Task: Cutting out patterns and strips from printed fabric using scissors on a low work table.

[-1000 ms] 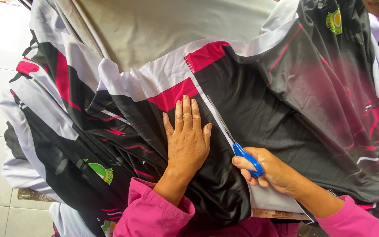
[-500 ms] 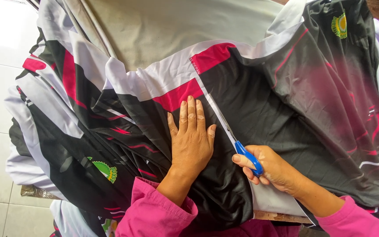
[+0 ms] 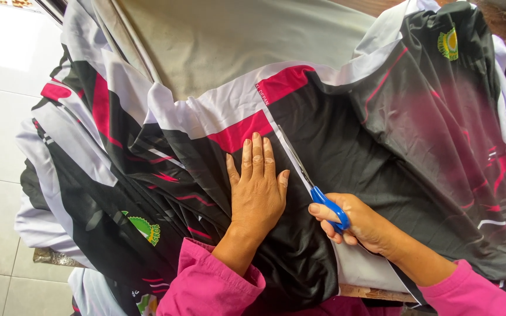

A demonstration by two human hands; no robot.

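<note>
On fabric [image 3: 335, 146] | left hand [image 3: 257, 190] flat, open | right hand [image 3: 355, 225] gripping blue scissors [image 3: 323, 202]

Smooth, slightly glossy printed cloth [image 3: 382, 146], scissors [image 3: 317, 190] with glossy blue plastic handles and metal blades, rough wooden table edge [image 3: 376, 291].
</note>
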